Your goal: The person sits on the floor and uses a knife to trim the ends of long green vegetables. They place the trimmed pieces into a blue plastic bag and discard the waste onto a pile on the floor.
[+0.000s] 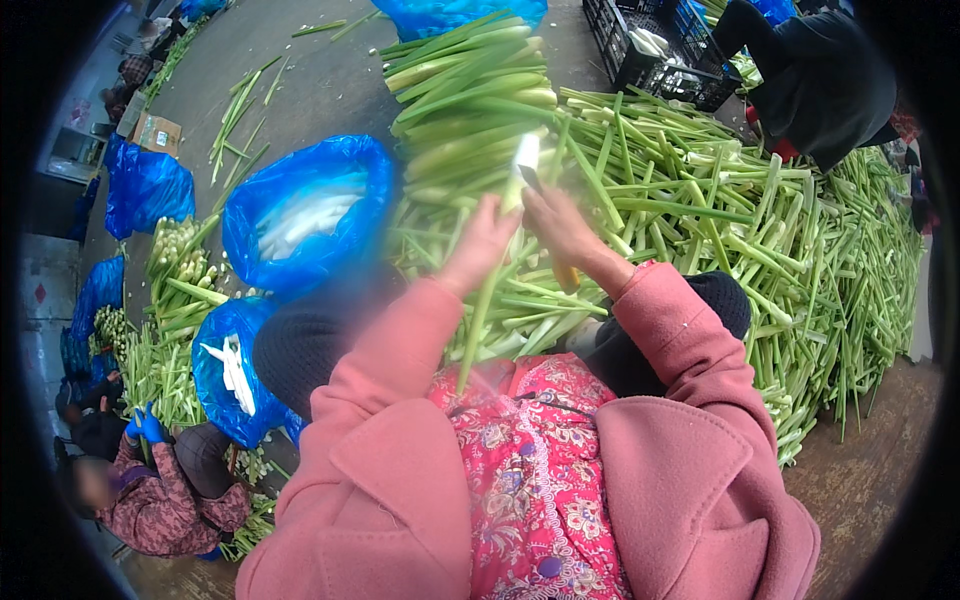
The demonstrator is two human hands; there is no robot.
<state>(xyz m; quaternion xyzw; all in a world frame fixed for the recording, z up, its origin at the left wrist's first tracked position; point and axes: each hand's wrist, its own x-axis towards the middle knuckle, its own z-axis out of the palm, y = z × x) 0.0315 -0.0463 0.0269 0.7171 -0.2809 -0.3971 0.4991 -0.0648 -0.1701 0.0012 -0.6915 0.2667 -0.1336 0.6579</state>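
My left hand (pixel 481 234) grips a long green stalk, which looks like water bamboo (pixel 480 322), whose lower end reaches toward my lap. Its upper end is a bare white shoot (pixel 527 152). Closed around a knife (pixel 530 178), my right hand (pixel 559 225) is close beside the left; the blade lies against the shoot, and a yellow handle (pixel 565 277) shows below the palm. Just beyond my hands, unpeeled stalks (pixel 472 82) are stacked in a thick row. Cut leaves and husks (pixel 675 195) cover the ground beneath and to the right.
Left of my hands stands a blue plastic bag (pixel 307 277) of white shoots, with a smaller blue bag (pixel 214 375) nearer me. A black plastic crate (pixel 675 79) is at the back right, by a person in dark clothes (pixel 825 82). Another person in blue gloves (pixel 150 425) sits at left.
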